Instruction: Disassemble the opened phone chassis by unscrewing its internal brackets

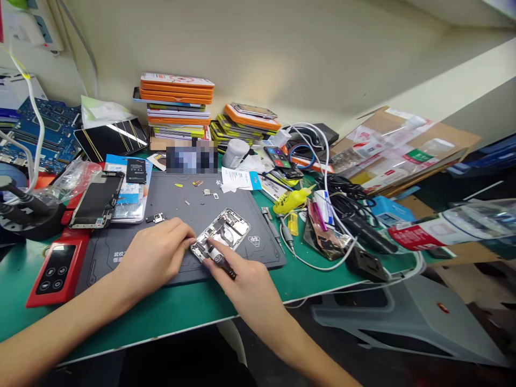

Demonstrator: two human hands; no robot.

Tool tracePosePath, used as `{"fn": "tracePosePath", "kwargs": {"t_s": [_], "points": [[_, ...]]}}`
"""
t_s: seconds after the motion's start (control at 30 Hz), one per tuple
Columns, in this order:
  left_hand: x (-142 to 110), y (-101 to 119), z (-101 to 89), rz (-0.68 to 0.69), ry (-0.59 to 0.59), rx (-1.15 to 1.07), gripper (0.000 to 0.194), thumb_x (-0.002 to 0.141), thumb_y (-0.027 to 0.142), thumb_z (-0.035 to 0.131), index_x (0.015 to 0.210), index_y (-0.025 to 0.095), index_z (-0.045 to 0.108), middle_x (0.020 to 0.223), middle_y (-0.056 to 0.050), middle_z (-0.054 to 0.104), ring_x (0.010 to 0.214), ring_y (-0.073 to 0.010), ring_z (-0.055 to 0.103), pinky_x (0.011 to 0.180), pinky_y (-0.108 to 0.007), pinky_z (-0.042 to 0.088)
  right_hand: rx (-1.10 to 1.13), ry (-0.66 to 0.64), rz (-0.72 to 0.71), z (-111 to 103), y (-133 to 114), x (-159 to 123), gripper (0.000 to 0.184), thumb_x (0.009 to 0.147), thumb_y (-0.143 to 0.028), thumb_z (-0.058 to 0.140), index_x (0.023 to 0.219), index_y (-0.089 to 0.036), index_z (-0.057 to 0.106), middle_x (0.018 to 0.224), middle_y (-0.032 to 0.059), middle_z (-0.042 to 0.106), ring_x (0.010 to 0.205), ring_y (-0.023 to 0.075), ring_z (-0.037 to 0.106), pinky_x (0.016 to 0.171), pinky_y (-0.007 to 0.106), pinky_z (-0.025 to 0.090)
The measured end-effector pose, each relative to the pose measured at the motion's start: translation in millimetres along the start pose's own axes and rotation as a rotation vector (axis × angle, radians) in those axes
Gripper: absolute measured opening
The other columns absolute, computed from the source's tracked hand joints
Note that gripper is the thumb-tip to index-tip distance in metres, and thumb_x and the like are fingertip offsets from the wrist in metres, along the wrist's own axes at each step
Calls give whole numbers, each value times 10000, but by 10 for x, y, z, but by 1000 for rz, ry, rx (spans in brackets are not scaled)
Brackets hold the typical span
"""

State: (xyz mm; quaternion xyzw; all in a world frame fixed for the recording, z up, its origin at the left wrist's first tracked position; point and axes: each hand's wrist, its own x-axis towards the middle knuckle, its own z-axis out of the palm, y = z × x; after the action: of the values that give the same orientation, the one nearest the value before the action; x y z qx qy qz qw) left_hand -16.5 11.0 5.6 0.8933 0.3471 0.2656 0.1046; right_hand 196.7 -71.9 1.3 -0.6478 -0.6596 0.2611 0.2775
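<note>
An opened smartphone (237, 228) with its inner parts exposed lies tilted on the dark grey work mat (161, 193). The curled fingers of my left hand (159, 252) pinch the phone's left corner. From the near side, my right hand (252, 279) grips a short black tool (226, 267) between thumb and fingers over the phone's lower end. The tool's tip is hidden, so its exact kind does not show. Beyond my left hand lies a small phone part (156, 217). Several tiny parts and a SIM tray (215, 196) are scattered farther back on the mat.
At the left, a detached phone screen (97, 199) rests above a red device with touch buttons (56, 271). A phone battery (136, 170) lies beside it. Orange cases (177, 88) are stacked behind. Rightward are a screwdriver (271, 223), yellow bottle (292, 200) and white cable (318, 269).
</note>
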Motion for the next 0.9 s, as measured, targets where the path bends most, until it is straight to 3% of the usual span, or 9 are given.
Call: {"fn": "tracePosePath", "kwargs": {"t_s": [0.1,0.27,0.43,0.57,0.7,0.8,0.9], "points": [[12,-10,-48,19,55,30,170,1093,180,513,1005,202,657,955,-5,747,842,-168,721,747,-286,515,-264,175,-175,129,29,-38,371,1068,-394,632,1326,-185,796,685,49,784,530,196,678,574,296,399],[60,-30,-209,24,255,310,145,1094,199,546,1030,199,677,954,-13,784,841,-195,746,710,-313,486,-260,283,-239,201,22,-26,234,1054,-308,663,1192,-222,831,803,33,850,591,191,757,591,269,435],[90,-54,-312,33,338,529,139,1087,217,573,1010,189,686,964,-40,791,882,-228,755,720,-341,476,-122,211,-111,120,-33,11,139,1011,-277,692,1071,-273,818,702,-33,797,524,162,688,544,254,405],[107,-72,-343,-20,344,565,128,1082,243,595,1018,200,696,960,-28,785,862,-227,732,690,-350,457,-124,171,-137,-64,-55,132,175,989,-206,658,1085,-272,788,690,-54,762,539,148,668,563,246,414],[114,-84,-367,-58,338,605,133,1084,260,605,1019,209,709,946,-20,787,841,-233,706,667,-359,435,-350,90,-245,-206,-140,530,229,1043,-206,590,1194,-254,755,809,-11,815,664,169,731,642,263,415],[106,-105,-371,-39,299,632,152,1089,277,604,1011,211,716,992,-31,807,866,-240,708,695,-359,457,-389,14,-313,-215,-206,910,213,1019,-188,633,1180,-232,765,927,49,854,783,213,772,646,282,373],[91,-131,-370,-27,259,630,169,1085,286,609,986,211,724,1015,-37,815,916,-251,721,720,-367,483,-393,-84,-394,-249,-201,1168,168,962,-169,716,1091,-245,792,900,40,856,806,222,779,652,278,374]]}}
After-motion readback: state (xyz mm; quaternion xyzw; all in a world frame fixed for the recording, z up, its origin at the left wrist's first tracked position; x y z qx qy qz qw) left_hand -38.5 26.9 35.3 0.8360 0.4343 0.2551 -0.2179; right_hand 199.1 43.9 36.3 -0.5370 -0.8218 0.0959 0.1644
